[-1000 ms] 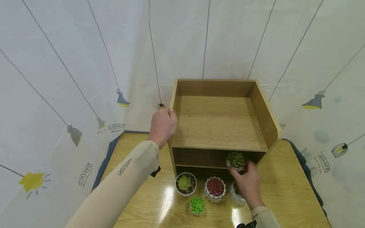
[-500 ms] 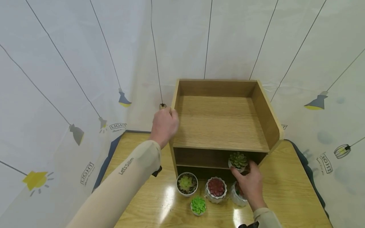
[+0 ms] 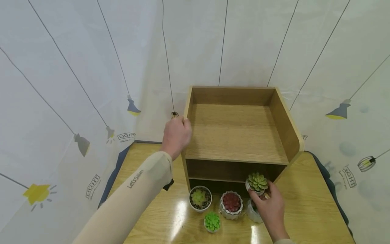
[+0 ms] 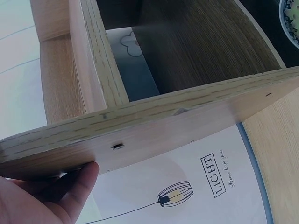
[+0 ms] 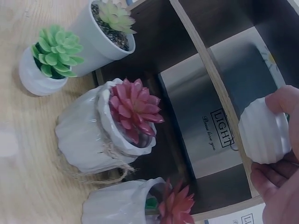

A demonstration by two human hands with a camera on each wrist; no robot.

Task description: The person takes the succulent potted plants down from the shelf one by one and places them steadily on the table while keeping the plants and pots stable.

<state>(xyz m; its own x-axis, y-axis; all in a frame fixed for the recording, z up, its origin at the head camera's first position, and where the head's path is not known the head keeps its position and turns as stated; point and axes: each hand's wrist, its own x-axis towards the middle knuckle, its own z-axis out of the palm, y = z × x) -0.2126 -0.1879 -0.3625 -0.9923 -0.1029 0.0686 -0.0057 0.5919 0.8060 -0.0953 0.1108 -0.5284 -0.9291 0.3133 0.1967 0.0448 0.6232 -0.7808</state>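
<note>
A white ribbed pot with a green succulent (image 3: 257,182) is in my right hand (image 3: 269,205). Thumb and fingers pinch its sides at the front right of the wooden shelf unit (image 3: 234,130). The right wrist view shows the pot's white side (image 5: 264,131) just by the edge of the middle board. At the unit's left side panel, my left hand (image 3: 176,135) holds on with curled fingers. In the left wrist view, a fingertip of the left hand (image 4: 70,200) touches the panel's outer face; the other fingers are partly hidden.
Before the unit, on the wooden table (image 3: 307,203), stand a red succulent in a white pot (image 3: 231,203), a yellow-green succulent (image 3: 199,199) and a small bright green one (image 3: 212,222). Another white pot (image 3: 254,212) is partly hidden by the right hand.
My right hand has drawn the potted succulent slightly forward and down, out from under the top board. The left hand stays at the side panel.
</note>
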